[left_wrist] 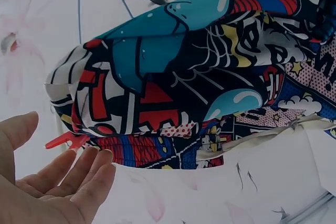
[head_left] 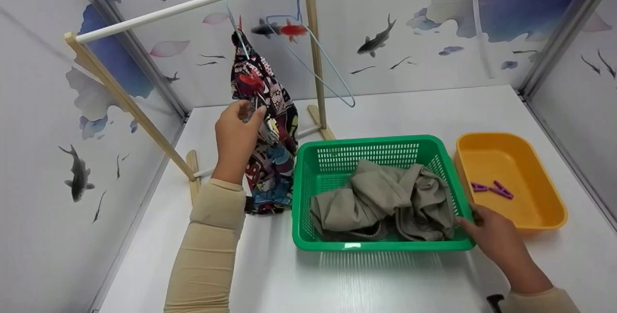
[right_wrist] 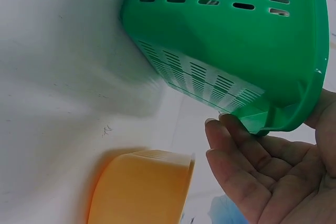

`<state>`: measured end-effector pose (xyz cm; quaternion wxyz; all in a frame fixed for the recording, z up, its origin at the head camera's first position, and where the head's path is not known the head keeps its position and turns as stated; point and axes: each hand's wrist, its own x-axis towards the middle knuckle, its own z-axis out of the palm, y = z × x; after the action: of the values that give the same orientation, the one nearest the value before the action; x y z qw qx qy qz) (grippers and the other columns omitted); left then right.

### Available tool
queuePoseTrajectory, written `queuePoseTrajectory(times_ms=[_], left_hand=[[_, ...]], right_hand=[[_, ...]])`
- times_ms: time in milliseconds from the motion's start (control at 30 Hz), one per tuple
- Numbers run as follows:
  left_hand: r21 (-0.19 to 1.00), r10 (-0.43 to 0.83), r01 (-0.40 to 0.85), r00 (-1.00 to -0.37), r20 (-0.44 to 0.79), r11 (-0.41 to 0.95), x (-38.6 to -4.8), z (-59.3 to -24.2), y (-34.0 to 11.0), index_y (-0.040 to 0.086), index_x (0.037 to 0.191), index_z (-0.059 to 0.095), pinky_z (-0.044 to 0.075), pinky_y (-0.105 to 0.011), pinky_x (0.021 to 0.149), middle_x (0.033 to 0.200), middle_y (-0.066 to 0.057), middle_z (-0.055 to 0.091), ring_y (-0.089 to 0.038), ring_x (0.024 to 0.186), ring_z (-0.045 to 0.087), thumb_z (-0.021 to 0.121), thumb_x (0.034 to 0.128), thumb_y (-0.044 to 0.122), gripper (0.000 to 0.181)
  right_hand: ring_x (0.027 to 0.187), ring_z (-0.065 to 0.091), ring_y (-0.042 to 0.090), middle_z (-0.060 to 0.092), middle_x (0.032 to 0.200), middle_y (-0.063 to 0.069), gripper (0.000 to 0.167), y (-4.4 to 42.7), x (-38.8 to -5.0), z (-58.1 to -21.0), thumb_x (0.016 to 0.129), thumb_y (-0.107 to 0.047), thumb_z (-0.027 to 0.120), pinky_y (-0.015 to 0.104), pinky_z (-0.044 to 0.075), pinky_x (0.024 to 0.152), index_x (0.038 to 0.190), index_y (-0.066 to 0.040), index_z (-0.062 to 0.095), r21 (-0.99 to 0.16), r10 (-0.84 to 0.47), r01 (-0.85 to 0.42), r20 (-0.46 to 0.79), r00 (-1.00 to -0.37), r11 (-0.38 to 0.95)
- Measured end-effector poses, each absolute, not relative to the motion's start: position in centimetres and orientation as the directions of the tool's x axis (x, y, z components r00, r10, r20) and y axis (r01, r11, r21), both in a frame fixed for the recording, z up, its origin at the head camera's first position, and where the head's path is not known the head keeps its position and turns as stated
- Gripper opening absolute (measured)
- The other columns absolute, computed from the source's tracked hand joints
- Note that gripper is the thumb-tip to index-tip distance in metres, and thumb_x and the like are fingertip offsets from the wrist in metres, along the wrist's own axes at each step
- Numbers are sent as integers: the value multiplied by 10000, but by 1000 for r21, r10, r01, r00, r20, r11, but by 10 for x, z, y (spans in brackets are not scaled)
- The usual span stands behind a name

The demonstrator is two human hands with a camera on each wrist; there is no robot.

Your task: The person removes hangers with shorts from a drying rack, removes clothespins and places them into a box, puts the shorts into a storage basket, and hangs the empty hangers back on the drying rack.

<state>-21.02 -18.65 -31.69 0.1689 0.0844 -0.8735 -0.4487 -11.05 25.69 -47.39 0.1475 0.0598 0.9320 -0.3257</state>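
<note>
A boldly printed garment (head_left: 282, 154) hangs from a light blue hanger (head_left: 226, 2) on the rack. My left hand (head_left: 235, 139) is beside its upper part, with thumb and fingers apart. In the left wrist view a red clothespin (left_wrist: 69, 140) sits at the garment's edge, close to the fingertips; whether they touch it I cannot tell. My right hand (head_left: 499, 240) holds the right front corner of a green basket (head_left: 385, 245), thumb over the rim and fingers beneath it. A crumpled grey-brown garment (head_left: 371, 195) lies in the basket.
A clothes rack with a white rail (head_left: 178, 9) and wooden legs stands at the back left. Another blue hanger (head_left: 336, 73) hangs bare at its right end. Right of the basket, a yellow basin (head_left: 511, 158) holds purple clothespins (head_left: 502, 190). Printed walls enclose the white table.
</note>
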Motion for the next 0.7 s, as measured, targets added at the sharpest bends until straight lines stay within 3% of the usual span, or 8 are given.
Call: queuePoseTrajectory(times_ms=[300, 467, 700], left_hand=[[798, -326, -55, -928, 181, 601, -224, -315, -186, 46, 1272, 589, 502, -380, 909, 1201, -119, 622, -243, 1092, 570, 678, 901, 372, 502], [775, -327, -93, -933, 151, 625, -229, -313, -184, 57, 1276, 588, 514, -386, 865, 1184, -117, 637, -246, 1059, 588, 681, 892, 396, 521], [783, -312, -106, -943, 117, 613, -236, -314, -184, 46, 1182, 622, 504, -386, 834, 1135, -113, 638, -245, 996, 581, 658, 915, 345, 402]], right_hand=[[888, 539, 273, 584, 1129, 235, 802, 258, -112, -474, 943, -487, 569, 431, 535, 783, 1422, 113, 340, -585, 21, 218, -324, -946, 781], [930, 552, 314, 569, 1190, 285, 805, 259, -112, -476, 944, -479, 572, 511, 518, 865, 1421, 123, 331, -585, 26, 215, -315, -949, 782], [924, 548, 295, 560, 1212, 285, 828, 260, -114, -475, 940, -499, 564, 505, 519, 869, 1431, 119, 312, -588, 27, 236, -342, -939, 774]])
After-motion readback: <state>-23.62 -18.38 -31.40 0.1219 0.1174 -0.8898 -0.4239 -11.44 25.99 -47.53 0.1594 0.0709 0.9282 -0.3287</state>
